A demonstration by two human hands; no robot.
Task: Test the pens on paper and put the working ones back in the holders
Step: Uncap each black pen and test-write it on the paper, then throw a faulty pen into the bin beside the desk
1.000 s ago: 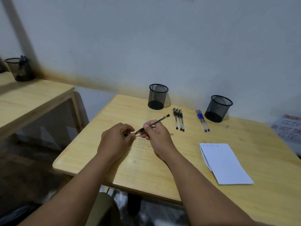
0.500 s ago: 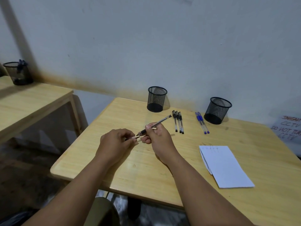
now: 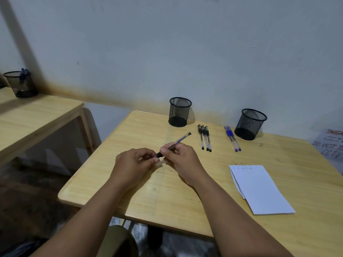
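My right hand (image 3: 181, 160) grips a black pen (image 3: 178, 141) by its lower barrel, its back end pointing up and to the right. My left hand (image 3: 134, 164) is pinched closed at the pen's tip end; whether it holds the cap is hidden by the fingers. Three black pens (image 3: 205, 138) lie side by side on the wooden table (image 3: 167, 191), and two blue pens (image 3: 232, 139) lie to their right. Two black mesh holders stand at the back, the left holder (image 3: 179, 112) and the right holder (image 3: 250, 124), both looking empty. White paper sheets (image 3: 259, 188) lie at the right.
A second wooden table (image 3: 37, 115) stands to the left across a gap, with a mesh holder (image 3: 21, 84) containing pens on it. A handwritten sign (image 3: 332, 143) leans on the wall at far right. The table's near edge runs below my forearms.
Both hands stay close together around the pen. The pen and hands have shifted only slightly, and the pinch of my left hand at the tip end persists.
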